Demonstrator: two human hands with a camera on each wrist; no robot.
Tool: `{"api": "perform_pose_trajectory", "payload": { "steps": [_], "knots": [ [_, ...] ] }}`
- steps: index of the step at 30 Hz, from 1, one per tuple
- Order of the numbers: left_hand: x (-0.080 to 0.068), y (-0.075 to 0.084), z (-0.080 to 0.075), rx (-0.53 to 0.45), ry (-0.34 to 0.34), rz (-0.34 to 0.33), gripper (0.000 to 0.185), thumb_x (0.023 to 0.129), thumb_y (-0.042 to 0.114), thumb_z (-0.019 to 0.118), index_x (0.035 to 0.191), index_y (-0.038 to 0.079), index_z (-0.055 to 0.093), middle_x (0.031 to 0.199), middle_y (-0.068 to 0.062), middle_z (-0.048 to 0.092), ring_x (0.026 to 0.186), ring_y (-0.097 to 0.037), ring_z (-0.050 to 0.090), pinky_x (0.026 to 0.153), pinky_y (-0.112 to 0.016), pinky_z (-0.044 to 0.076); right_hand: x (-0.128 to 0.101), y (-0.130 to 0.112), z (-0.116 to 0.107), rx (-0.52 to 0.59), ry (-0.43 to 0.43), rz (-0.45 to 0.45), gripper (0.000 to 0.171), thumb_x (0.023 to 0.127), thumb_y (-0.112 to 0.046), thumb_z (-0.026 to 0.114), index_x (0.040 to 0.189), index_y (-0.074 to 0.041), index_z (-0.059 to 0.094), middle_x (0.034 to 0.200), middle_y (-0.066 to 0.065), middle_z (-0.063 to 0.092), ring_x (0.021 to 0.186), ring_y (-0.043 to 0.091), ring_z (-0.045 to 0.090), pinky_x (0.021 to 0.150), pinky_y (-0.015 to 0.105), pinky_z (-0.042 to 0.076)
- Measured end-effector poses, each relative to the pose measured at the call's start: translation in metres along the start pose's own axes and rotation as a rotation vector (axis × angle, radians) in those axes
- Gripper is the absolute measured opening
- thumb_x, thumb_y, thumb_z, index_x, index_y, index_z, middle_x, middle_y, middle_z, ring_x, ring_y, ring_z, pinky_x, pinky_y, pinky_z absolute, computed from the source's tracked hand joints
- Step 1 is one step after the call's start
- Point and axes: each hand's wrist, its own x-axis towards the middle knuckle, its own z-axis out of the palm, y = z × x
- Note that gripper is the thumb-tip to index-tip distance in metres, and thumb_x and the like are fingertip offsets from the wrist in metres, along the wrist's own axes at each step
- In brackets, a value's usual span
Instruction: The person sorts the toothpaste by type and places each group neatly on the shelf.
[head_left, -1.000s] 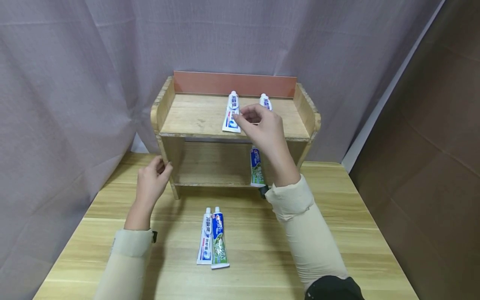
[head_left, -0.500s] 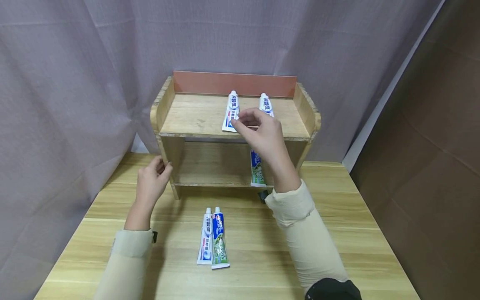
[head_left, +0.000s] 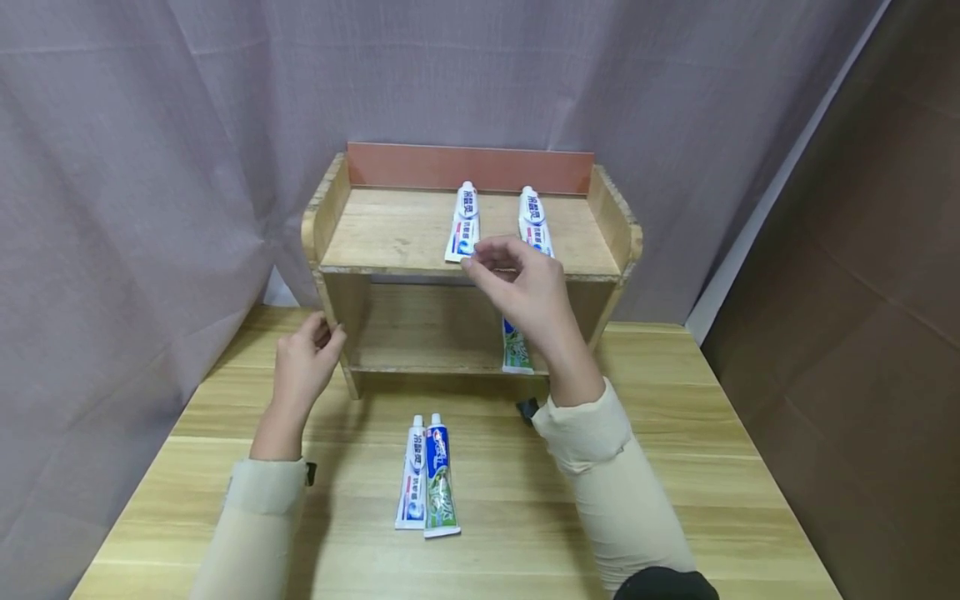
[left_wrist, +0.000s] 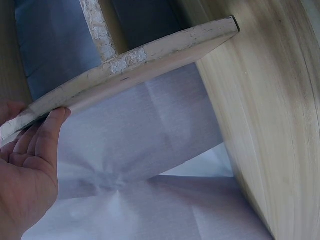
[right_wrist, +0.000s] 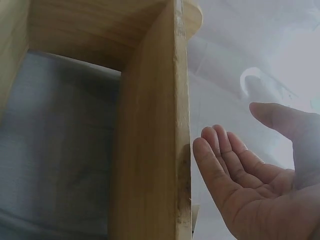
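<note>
My left hand (head_left: 306,362) grips the left side panel of a small wooden two-tier shelf (head_left: 390,237). In the left wrist view, its fingers (left_wrist: 46,139) lie along one face of the panel. Over the upper tier's front edge hovers my right hand (head_left: 528,287), fingers apart from the thumb and nothing between them. Near its fingertips lies a white toothpaste tube (head_left: 463,221); a second white tube (head_left: 534,221) lies behind the hand, its lower end covered. On the lower tier, a green-and-blue toothpaste tube (head_left: 517,352) is partly hidden by the right wrist.
On the wooden table (head_left: 360,550) before the shelf, a white toothpaste tube (head_left: 411,487) and a green-and-blue one (head_left: 440,487) lie side by side. A reddish back board (head_left: 472,167) closes the upper tier. Grey curtain (head_left: 225,100) hangs behind.
My right hand has drawn back slightly toward me and down, uncovering more of the right-hand white tube on the upper tier. The left hand stays in place.
</note>
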Motion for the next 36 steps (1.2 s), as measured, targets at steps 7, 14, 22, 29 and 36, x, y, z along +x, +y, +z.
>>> {"api": "perform_pose_trajectory", "payload": {
  "steps": [7,14,22,29,36],
  "knots": [
    [-0.001,-0.001,0.001,-0.005,-0.013,0.0,0.024,0.096,0.019,0.064,0.111,0.001,0.07,0.106,-0.02,0.073,0.096,-0.035,0.073,0.081,-0.045,0.062,-0.02,0.012,0.006,0.086,0.002,-0.015,0.032,0.09,-0.027,0.078,0.112,-0.004,0.072,0.103,0.003,0.074,0.095,0.014,0.07,0.087,0.026,0.059],
    [-0.001,-0.001,0.001,0.0,-0.005,0.013,0.023,0.095,0.017,0.065,0.11,0.0,0.07,0.106,-0.02,0.073,0.095,-0.036,0.073,0.08,-0.046,0.062,-0.045,0.031,0.013,0.11,-0.014,0.037,0.028,0.09,-0.029,0.077,0.112,-0.011,0.072,0.101,0.001,0.073,0.094,0.015,0.069,0.086,0.029,0.06],
    [0.0,0.0,0.0,0.006,-0.004,0.002,0.024,0.096,0.018,0.064,0.109,0.0,0.07,0.105,-0.02,0.073,0.096,-0.035,0.073,0.08,-0.047,0.062,-0.072,0.058,0.026,0.154,-0.062,0.155,0.031,0.09,-0.024,0.077,0.113,-0.004,0.071,0.103,0.004,0.072,0.096,0.019,0.069,0.088,0.029,0.06],
    [0.001,0.0,0.0,-0.002,-0.004,0.013,0.023,0.096,0.017,0.064,0.109,-0.001,0.07,0.105,-0.021,0.073,0.097,-0.036,0.073,0.08,-0.047,0.062,-0.093,0.083,0.042,0.17,-0.12,0.245,0.034,0.09,-0.027,0.077,0.113,-0.004,0.071,0.106,0.007,0.072,0.099,0.022,0.068,0.091,0.033,0.059],
    [0.0,0.001,0.0,-0.009,-0.006,0.003,0.022,0.096,0.017,0.064,0.109,0.0,0.07,0.105,-0.021,0.073,0.097,-0.036,0.073,0.081,-0.046,0.062,-0.11,0.098,0.055,0.138,-0.126,0.295,0.031,0.088,-0.025,0.079,0.112,-0.006,0.072,0.103,0.004,0.072,0.097,0.019,0.069,0.089,0.03,0.059]
  ]
}}
